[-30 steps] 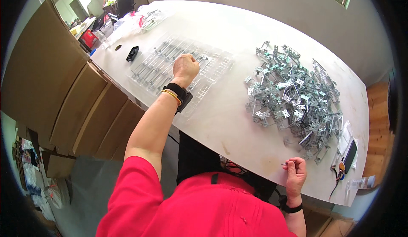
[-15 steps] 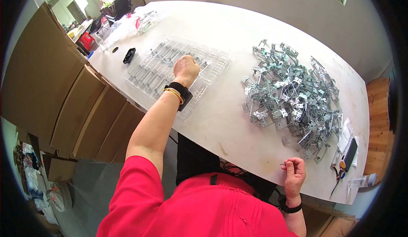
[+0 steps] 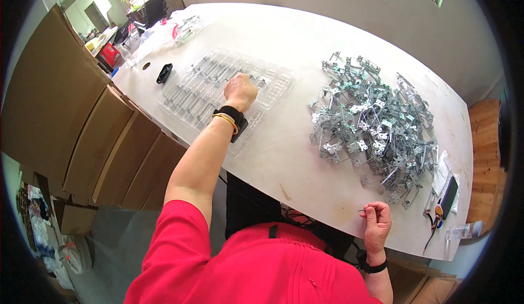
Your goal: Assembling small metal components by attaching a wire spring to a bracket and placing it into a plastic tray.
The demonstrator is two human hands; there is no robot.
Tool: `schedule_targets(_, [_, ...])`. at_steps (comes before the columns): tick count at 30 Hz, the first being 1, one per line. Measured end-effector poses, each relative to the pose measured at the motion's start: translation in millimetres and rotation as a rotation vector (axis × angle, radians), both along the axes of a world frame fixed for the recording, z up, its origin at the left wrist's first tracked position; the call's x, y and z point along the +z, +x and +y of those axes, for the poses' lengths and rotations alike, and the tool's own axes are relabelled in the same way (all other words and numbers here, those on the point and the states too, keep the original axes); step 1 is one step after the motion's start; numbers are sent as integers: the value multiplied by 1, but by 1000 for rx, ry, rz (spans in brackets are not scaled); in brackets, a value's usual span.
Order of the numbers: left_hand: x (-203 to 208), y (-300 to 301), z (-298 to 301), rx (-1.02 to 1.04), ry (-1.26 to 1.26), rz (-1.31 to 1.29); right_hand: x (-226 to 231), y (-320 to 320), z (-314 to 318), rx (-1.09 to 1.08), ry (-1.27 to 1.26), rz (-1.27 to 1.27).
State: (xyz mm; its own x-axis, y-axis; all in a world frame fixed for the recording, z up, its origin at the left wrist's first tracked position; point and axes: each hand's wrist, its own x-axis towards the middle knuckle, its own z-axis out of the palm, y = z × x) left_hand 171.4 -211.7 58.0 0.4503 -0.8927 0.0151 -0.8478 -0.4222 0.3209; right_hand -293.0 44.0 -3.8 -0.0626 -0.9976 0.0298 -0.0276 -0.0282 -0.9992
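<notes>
My left hand (image 3: 240, 90) reaches over the clear plastic tray (image 3: 245, 140), its fingers curled down; what they hold, if anything, is hidden beneath the hand. Thin metal rods with small brackets (image 3: 192, 90) lie in rows in the tray's slots to the left of that hand. At the table's near edge, my right hand (image 3: 376, 225) is closed in a pinch on a thin dark pin (image 3: 362, 210), which pokes out to the left past the fingertips. Beyond the right hand spreads a large heap of grey metal bracket pieces (image 3: 376, 121).
A black open holder (image 3: 164, 73) sits left of the tray. Plastic bags (image 3: 164, 35) lie at the far left. Pliers (image 3: 438, 214), a dark oblong object (image 3: 450, 197) and a clear plastic cup (image 3: 464, 231) rest at the right. Tall cardboard boxes (image 3: 54, 96) stand along the left edge.
My left hand stays over nearly the same part of the tray, and my right hand keeps its pinch on the pin. The whole view has shifted very slightly.
</notes>
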Motion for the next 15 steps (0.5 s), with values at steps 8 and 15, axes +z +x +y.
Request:
schedule_targets(8, [-9,-2,-6,37,-35,-30,0,0,0,-3,5,5])
schedule_targets(15, [-7,-4,-5,36,-27,-62,1,0,1,-2,5,14])
